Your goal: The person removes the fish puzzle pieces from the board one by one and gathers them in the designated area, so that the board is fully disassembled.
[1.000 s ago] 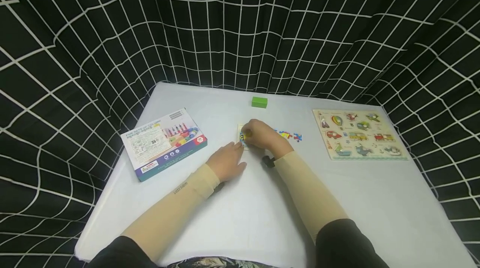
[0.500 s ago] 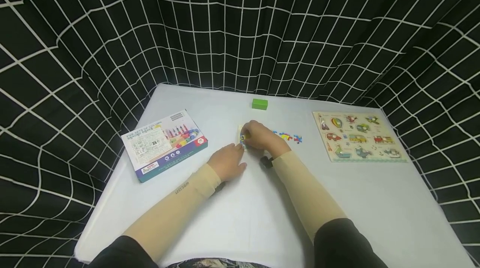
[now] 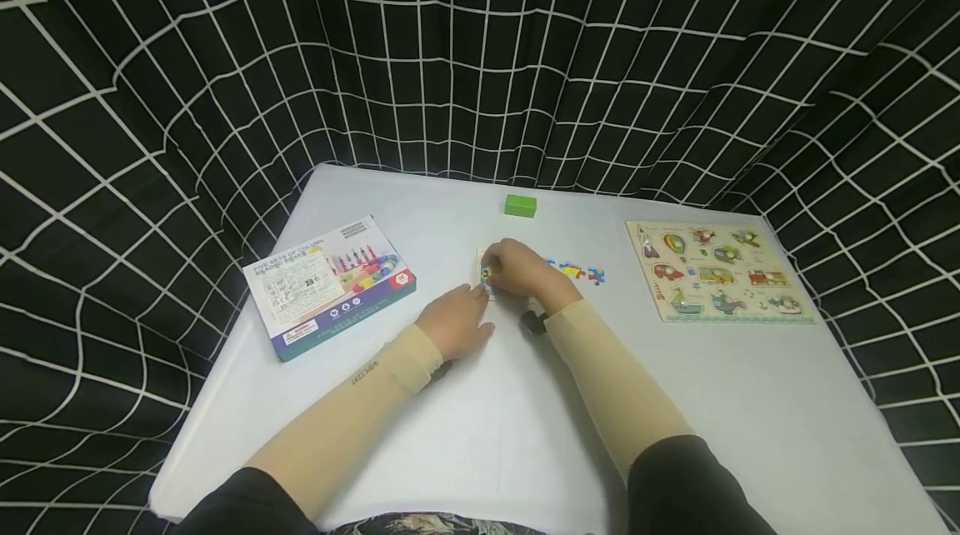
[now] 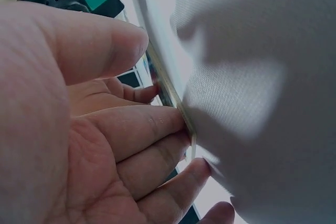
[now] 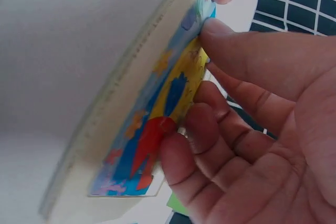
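Note:
A small wooden jigsaw board [image 3: 482,254] with a bright blue, yellow and red picture [image 5: 170,98] lies on the table, mostly covered by the right hand in the head view. My right hand [image 3: 517,271] bends over it. Its thumb and curled fingers pinch a yellow puzzle piece [image 5: 197,61] at the picture, partly hidden by the thumb. From the near left, my left hand [image 3: 455,322] rests with fairly straight fingers, the fingertips [image 4: 178,121] touching the board's edge and the thumb held apart.
Loose jigsaw pieces [image 3: 573,271] lie right of the board. Behind it stands a green block [image 3: 521,206]. A boxed bead set [image 3: 330,285] lies at the left, a wooden vehicle puzzle [image 3: 720,271] at the right. Black gridded curtains [image 3: 480,60] surround the white table [image 3: 750,402].
Both hands stay in nearly the same place over the board. The right fingers shift only slightly; the head view drifts a little.

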